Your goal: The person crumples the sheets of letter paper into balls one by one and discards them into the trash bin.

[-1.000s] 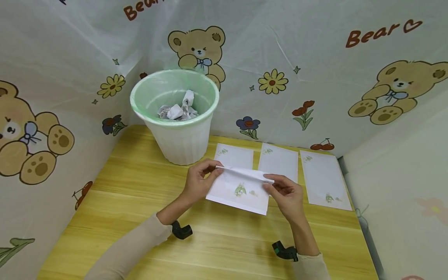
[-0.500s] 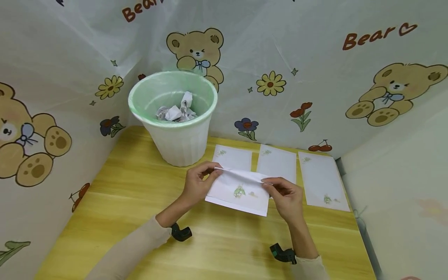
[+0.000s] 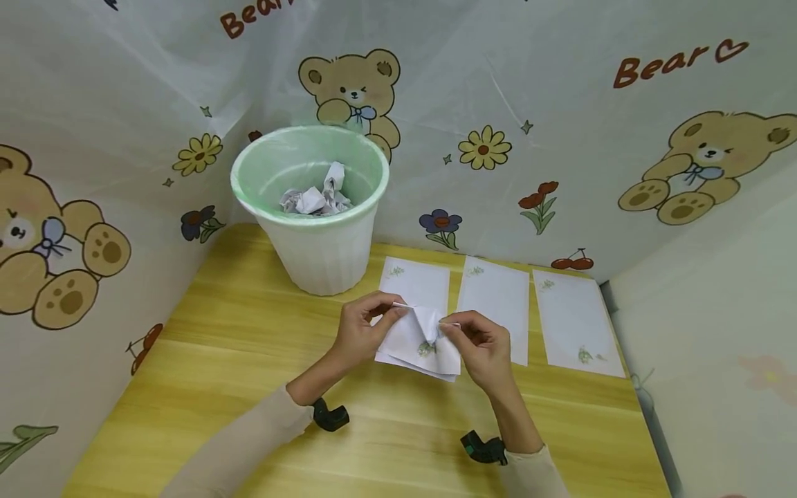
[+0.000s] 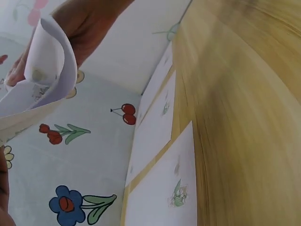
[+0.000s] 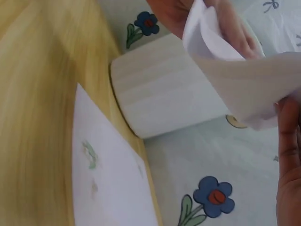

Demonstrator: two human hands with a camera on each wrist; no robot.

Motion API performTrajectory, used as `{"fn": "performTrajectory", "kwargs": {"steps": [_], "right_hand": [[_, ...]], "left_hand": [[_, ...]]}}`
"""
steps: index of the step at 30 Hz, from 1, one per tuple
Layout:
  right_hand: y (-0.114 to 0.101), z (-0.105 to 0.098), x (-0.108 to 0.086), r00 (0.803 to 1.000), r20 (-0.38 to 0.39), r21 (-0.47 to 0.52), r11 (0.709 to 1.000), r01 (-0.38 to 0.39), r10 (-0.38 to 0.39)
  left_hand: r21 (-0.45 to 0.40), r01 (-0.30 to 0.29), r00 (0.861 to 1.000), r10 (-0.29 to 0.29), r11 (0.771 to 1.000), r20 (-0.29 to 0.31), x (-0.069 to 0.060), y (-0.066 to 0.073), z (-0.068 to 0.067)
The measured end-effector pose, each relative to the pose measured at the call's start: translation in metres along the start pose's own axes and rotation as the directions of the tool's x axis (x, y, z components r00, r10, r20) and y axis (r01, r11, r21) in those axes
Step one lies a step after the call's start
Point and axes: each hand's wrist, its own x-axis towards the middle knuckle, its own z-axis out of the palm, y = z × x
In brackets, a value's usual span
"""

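Between both hands, above the table, is a folded sheet of white paper (image 3: 405, 340) with a small green plant print. Its top edge buckles inward in the middle. My left hand (image 3: 363, 330) pinches the upper left corner between thumb and fingers. At the upper right, my right hand (image 3: 486, 346) pinches the other corner. In the left wrist view the paper (image 4: 51, 61) curls into a loop near the right hand (image 4: 91, 28). From the right wrist, the paper (image 5: 249, 84) bends between the two hands, and the right-hand fingers (image 5: 289, 136) touch its lower side.
A white bin (image 3: 324, 256) with a pale green liner stands at the back left, crumpled paper (image 3: 314, 199) inside. Three flat printed sheets lie in a row: a left sheet (image 3: 417, 280), a middle sheet (image 3: 496, 294) and a right sheet (image 3: 579, 321). Bear-print cloth surrounds the wooden table (image 3: 249, 387).
The right hand has moved left, toward the left hand, with its corner of the paper. The folded sheet, smooth before, now buckles with a crease down its middle.
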Motion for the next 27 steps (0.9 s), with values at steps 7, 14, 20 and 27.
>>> {"fn": "performTrajectory", "kwargs": {"steps": [7,14,20,27], "right_hand": [[0.005,0.014,0.0,0.999,-0.049,0.114,0.993,0.009,-0.003],[-0.001,0.019,0.0,0.996,-0.063,0.193,0.98,-0.047,0.06],[-0.005,0.014,0.0,0.998,-0.004,0.181,0.982,-0.056,0.058],[-0.007,0.005,0.0,0.997,0.064,0.183,0.981,-0.064,0.053]], "left_hand": [[-0.043,0.016,0.999,-0.014,0.999,0.032,-0.002,0.006,0.019],[-0.163,0.068,0.998,-0.064,0.984,0.03,-0.007,0.002,0.027],[-0.228,0.061,0.993,-0.036,0.972,0.112,-0.005,0.002,0.022],[-0.292,0.235,0.954,-0.163,0.927,0.251,0.0,0.005,0.015]]}}
